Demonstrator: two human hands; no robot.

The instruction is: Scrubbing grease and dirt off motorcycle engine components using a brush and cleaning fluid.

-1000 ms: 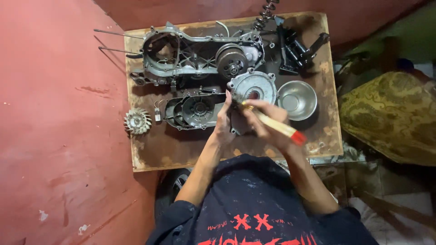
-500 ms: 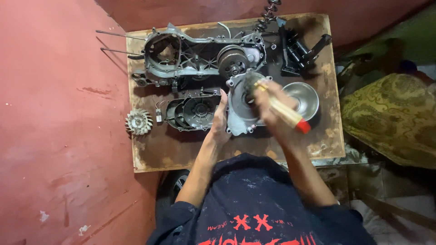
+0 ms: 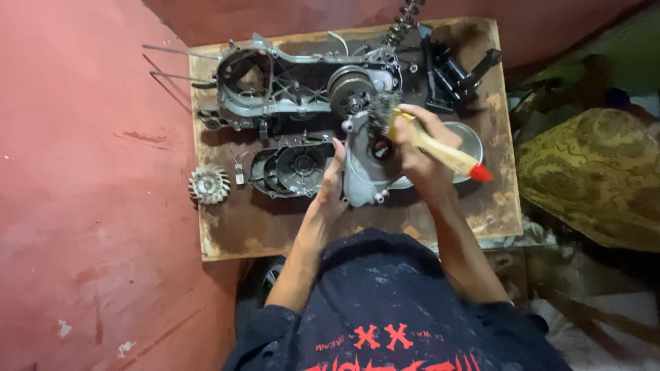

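My right hand (image 3: 419, 154) grips a paintbrush (image 3: 440, 148) with a yellow handle and a red tip; its dirty bristles rest on the top of a grey metal engine cover (image 3: 364, 172). My left hand (image 3: 332, 185) holds that cover tilted up by its left edge. Both sit on a worn wooden board (image 3: 275, 230). A large engine crankcase (image 3: 295, 86) lies along the board's far side, and a dark round cover (image 3: 292, 168) is just left of my left hand.
A steel bowl (image 3: 467, 137) sits behind my right hand. Black parts (image 3: 454, 72) lie at the board's far right. A small finned rotor (image 3: 208, 184) rests at the left edge. Red floor surrounds the board; a patterned cushion (image 3: 591, 182) is at the right.
The grey cover has been lifted and tilted upright. My right hand moved the brush from near the cover's lower edge up to its top.
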